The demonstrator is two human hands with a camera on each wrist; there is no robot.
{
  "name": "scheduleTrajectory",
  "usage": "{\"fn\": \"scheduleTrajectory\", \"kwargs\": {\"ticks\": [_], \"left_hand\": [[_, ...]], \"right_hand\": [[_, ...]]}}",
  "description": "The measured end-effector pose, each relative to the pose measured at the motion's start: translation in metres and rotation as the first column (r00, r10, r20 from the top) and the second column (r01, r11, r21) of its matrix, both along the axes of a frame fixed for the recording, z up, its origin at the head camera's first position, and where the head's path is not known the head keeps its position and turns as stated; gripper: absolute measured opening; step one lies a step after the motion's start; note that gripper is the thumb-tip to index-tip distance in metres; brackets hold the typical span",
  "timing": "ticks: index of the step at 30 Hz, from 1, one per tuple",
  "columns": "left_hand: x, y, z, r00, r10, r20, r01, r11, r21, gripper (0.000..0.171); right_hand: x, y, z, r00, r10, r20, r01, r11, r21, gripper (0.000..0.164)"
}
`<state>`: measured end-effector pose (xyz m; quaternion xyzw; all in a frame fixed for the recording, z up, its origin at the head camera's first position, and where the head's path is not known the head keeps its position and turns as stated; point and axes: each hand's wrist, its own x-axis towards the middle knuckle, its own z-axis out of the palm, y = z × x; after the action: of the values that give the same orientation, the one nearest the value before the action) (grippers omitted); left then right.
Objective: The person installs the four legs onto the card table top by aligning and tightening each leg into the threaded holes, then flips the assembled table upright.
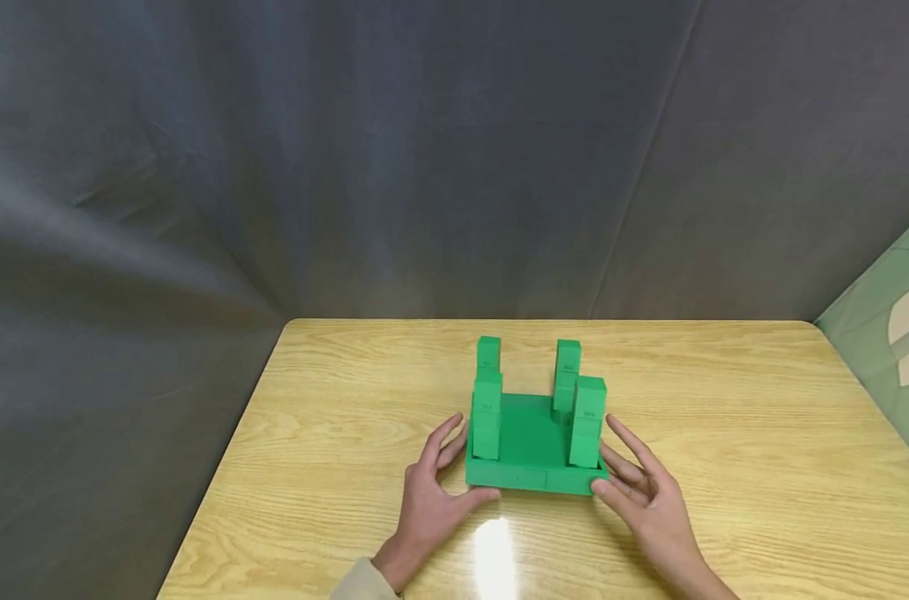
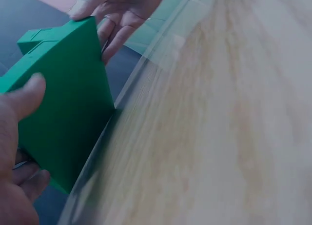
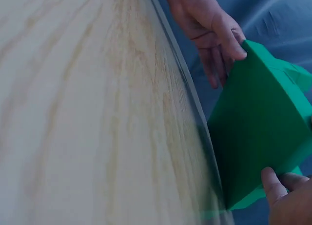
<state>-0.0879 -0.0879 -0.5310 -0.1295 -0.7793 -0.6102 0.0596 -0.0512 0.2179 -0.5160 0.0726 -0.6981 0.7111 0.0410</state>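
Observation:
A green boxy base with a low rim has a tall post of stacked green blocks at each corner; small markings on the blocks are too small to read. My left hand holds its left side, thumb by the front edge. At the front right corner, my right hand grips the base with the thumb on the front and fingers along the side. Both wrist views show the flat underside, so the near side is tilted up off the table. Fingers of my left hand are partly hidden behind the base.
The wood-grain table extends around the base, its back edge meeting a dark grey curtain. A light green cloth with pale shapes hangs at the right.

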Motion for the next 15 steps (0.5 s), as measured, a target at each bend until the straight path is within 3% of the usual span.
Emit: {"fn": "scheduleTrajectory", "kwargs": {"ticks": [5, 10, 13, 15], "left_hand": [[0.000, 0.006, 0.003, 0.984, 0.068, -0.163, -0.075, 0.996, -0.038, 0.085], [-0.004, 0.011, 0.005, 0.938, 0.070, -0.340, -0.085, 0.996, -0.030, 0.068], [-0.005, 0.013, 0.007, 0.908, 0.089, -0.409, -0.099, 0.995, -0.005, 0.061], [-0.005, 0.014, 0.009, 0.889, 0.107, -0.444, -0.116, 0.993, 0.006, 0.055]], "right_hand": [[0.002, -0.003, 0.011, 0.999, -0.017, 0.028, 0.019, 0.999, -0.050, 0.066], [0.005, -0.005, 0.026, 0.985, -0.128, 0.118, 0.122, 0.991, 0.064, 0.050], [0.006, -0.006, 0.034, 0.968, -0.186, 0.165, 0.164, 0.977, 0.138, 0.043], [0.008, -0.006, 0.038, 0.970, -0.188, 0.156, 0.168, 0.976, 0.136, 0.041]]}}
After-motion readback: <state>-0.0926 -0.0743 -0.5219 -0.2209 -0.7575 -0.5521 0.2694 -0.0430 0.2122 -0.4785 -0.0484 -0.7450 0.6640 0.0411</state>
